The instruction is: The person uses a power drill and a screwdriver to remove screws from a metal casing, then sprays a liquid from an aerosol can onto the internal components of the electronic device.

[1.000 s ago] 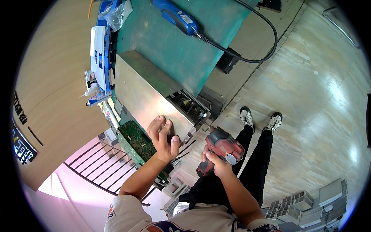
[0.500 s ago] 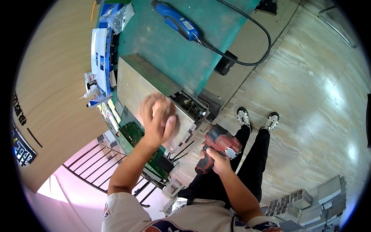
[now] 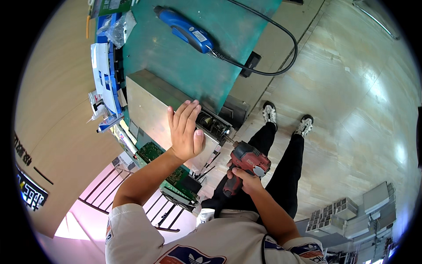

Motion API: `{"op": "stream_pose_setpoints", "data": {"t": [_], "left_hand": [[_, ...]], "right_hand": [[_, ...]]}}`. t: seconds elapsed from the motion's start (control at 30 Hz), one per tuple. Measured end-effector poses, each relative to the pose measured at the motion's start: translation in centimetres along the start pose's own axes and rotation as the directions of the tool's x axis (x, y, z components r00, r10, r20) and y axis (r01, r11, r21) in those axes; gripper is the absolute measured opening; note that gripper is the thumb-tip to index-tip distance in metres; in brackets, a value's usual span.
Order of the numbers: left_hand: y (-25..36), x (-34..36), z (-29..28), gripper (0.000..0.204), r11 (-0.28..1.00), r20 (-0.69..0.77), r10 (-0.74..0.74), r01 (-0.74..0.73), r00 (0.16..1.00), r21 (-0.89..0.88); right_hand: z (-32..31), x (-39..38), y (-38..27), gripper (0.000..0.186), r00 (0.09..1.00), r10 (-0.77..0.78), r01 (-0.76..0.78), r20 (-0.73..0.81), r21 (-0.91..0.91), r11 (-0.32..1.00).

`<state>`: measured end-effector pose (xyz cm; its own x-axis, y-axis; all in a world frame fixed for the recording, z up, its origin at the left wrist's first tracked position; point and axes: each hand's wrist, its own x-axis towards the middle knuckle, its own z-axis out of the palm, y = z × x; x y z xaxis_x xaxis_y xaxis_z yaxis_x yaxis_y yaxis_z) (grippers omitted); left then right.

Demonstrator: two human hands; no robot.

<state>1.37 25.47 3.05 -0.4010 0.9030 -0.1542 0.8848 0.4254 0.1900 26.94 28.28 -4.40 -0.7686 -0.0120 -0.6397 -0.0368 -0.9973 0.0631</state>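
One end [image 3: 213, 126] of the metal box [image 3: 149, 110] is still open — right hand [image 3: 246, 180] grips red drill [image 3: 249, 157], left hand [image 3: 184, 137] spread over the box.

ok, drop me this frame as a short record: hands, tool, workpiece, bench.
left hand: open, fingers spread, over the top face of the metal case; contact not certain
right hand: gripping the power driver
tool: red and black; bit pointed toward the case's open end, contact unclear
workpiece: metal case, inner parts exposed at that end
bench: green surface, blue corded tool lying on it
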Motion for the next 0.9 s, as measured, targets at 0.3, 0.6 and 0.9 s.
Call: {"op": "stream_pose_setpoints", "data": {"t": [0.3, 0.6, 0.9], "left_hand": [[-0.2, -0.2, 0.3, 0.051, 1.0, 0.063, 0.014, -0.013, 0.998, -0.022], [-0.2, -0.1, 0.0, 0.05, 1.0, 0.056, 0.019, -0.019, 0.998, -0.006], [-0.2, 0.3, -0.1, 0.051, 1.0, 0.023, 0.021, -0.021, 1.0, -0.01]], "right_hand": [[-0.1, -0.3, -0.3, 0.033, 0.999, 0.046, -0.046, -0.001, -0.031, 0.998], [1.0, -0.7, 0.8, 0.031, 0.996, 0.074, -0.069, -0.046, 0.113, 0.991], [1.2, -0.3, -0.7, 0.039, 0.999, 0.011, -0.008, -0.037, 0.078, 0.997]]}}
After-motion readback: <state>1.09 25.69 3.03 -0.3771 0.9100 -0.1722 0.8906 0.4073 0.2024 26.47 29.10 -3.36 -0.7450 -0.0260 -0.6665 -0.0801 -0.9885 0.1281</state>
